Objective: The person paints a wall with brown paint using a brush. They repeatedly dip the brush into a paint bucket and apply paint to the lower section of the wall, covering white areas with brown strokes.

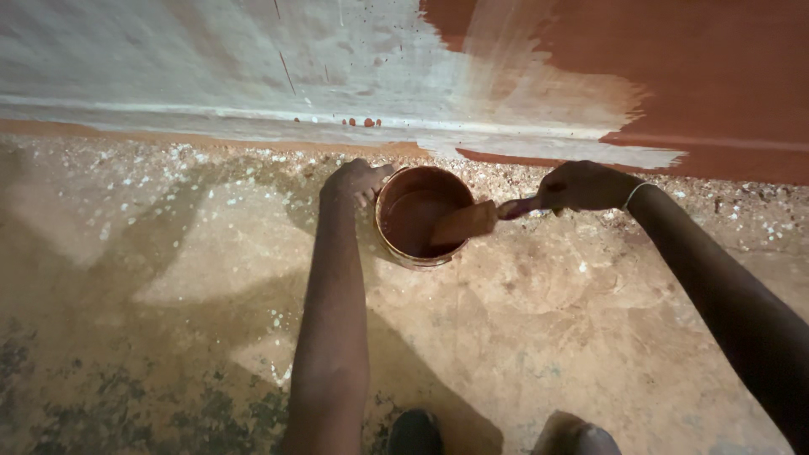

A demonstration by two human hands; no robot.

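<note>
From the head view I see a round paint can [419, 217] standing upright on the rough, speckled floor [539, 337], close to the base of the wall [211, 50]. The can is open at the top and holds red-brown paint; its outer side shows as a narrow yellowish band along the lower rim, and I cannot make out any label on it from this angle. My left hand [356, 181] rests against the can's left upper rim, fingers curled over the edge and gripping it. My right hand [581, 185] is clenched around the handle of a paintbrush [476, 219], and a thin bracelet [634, 194] sits on that wrist. The brush lies nearly level, its handle pointing right and its broad, paint-loaded bristles over the right half of the can's opening; I cannot tell whether the bristles touch the paint surface or the rim. The wall behind the can is pale grey-white on the left and coated in red-brown paint [716, 76] on the right, with a feathered, brushed edge between the two zones just above the can. A raised ledge runs along the wall's foot, carrying a few small red-brown drips [362, 122] left of the can. At the bottom edge, two feet [497, 434] show on the floor.
</note>
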